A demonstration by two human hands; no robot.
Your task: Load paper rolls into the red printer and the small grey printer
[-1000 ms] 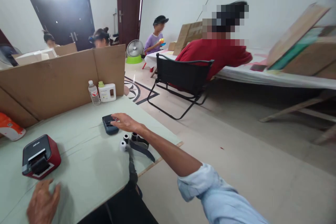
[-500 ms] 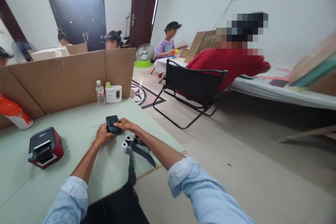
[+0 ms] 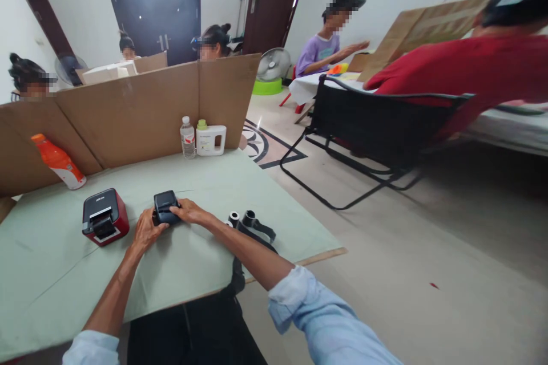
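A small dark blue device point(image 3: 164, 205) sits on the pale green table point(image 3: 51, 262), and both my hands grip it. My left hand point(image 3: 146, 231) holds its near left side, fingers curled round it. My right hand point(image 3: 189, 212) closes on its right side. Just right of my right forearm lie small paper rolls point(image 3: 234, 218) and a dark strap point(image 3: 261, 229). A red and black box-shaped printer point(image 3: 105, 217) stands to the left of the blue device.
A cardboard screen point(image 3: 128, 114) walls the table's far side, with a water bottle point(image 3: 187, 138), a white jug point(image 3: 210, 138) and an orange bottle point(image 3: 60, 162) before it. A black folding chair point(image 3: 377, 125) stands to the right. Several other people sit behind.
My left hand came up from the table's near edge and took hold of the blue device together with my right. The device has been drawn nearer the red printer, and the view has swung.
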